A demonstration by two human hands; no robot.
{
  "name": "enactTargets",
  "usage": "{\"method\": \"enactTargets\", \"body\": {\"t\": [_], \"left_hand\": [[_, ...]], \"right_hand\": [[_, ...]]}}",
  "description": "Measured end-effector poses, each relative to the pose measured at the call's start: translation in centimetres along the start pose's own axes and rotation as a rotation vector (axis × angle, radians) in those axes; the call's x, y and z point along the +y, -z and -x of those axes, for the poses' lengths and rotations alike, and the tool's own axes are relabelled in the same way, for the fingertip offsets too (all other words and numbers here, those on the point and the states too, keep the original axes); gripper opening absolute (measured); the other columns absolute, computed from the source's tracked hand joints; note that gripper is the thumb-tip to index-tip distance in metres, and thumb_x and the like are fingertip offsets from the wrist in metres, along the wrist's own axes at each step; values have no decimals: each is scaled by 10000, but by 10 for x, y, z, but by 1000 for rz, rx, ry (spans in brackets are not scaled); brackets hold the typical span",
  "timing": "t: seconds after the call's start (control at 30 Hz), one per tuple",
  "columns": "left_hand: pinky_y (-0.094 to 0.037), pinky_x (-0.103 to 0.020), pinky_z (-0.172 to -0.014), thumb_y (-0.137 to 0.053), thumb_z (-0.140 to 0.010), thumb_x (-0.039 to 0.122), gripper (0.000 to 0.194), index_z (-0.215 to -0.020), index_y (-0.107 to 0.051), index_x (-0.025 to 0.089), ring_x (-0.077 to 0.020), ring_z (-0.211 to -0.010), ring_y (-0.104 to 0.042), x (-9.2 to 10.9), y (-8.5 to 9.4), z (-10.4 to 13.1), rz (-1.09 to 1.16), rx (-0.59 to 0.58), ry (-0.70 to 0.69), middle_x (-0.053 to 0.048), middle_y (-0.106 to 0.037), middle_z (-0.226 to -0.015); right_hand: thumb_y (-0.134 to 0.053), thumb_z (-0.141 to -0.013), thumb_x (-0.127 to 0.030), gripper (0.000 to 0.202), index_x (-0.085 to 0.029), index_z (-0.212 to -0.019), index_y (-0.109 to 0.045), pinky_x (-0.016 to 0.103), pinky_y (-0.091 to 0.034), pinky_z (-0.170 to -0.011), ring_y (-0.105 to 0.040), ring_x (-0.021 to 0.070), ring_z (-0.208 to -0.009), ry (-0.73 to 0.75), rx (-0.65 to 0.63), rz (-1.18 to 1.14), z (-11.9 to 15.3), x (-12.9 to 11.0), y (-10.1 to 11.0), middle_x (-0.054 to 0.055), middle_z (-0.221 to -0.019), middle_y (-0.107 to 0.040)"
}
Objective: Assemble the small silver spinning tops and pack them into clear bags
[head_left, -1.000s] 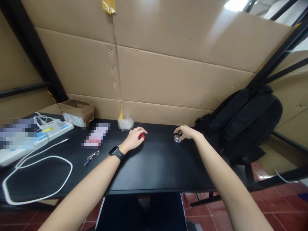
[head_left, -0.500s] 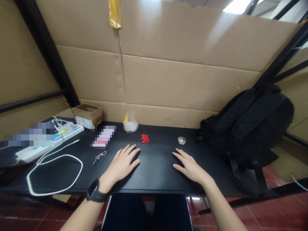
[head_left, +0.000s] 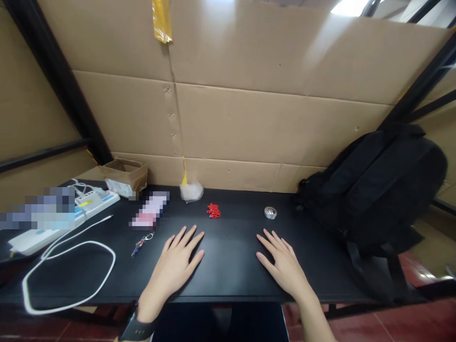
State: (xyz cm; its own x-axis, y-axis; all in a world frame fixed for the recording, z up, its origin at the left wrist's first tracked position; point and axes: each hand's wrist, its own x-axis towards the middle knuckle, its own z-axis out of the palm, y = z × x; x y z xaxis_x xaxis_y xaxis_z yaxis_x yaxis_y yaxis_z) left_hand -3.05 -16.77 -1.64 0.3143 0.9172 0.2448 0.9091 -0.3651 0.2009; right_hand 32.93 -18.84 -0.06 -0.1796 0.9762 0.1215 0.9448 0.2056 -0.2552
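My left hand lies palm down on the black table, its fingers spread and holding nothing. A dark watch is on that wrist. My right hand rests likewise on the tabletop, fingers apart and empty. Beyond its fingertips sits a small roll of clear tape. A little heap of red clips or cords, too small to make out exactly, lies past the left fingertips. To the left of my left hand is a keyring with a colourful fob.
A black backpack fills the table's right side. At left are a white power strip, a looped white cable, an open cardboard box and a blurred-out flat item. A crumpled clear plastic bag sits by the cardboard wall.
The camera view has tilted and shifted slightly. Both hands sit a little nearer the table's front edge. The objects on the table have stayed in place.
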Motion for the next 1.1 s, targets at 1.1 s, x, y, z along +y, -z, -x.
{"method": "enactTargets", "body": {"t": [1.1], "left_hand": [[-321,-553,-1152,-431,-999,505,548,-1535,-362,408,-330,-1508,-264,-5,1,-1,-18,-70,-10,35,-299,-1637]], "right_hand": [[-466,-982,-541,542,-418,-1507,-413,572,-334,-1152,-289,335,-1504,23,-3,50,-3,6,-6,-20,-1622,-344]]}}
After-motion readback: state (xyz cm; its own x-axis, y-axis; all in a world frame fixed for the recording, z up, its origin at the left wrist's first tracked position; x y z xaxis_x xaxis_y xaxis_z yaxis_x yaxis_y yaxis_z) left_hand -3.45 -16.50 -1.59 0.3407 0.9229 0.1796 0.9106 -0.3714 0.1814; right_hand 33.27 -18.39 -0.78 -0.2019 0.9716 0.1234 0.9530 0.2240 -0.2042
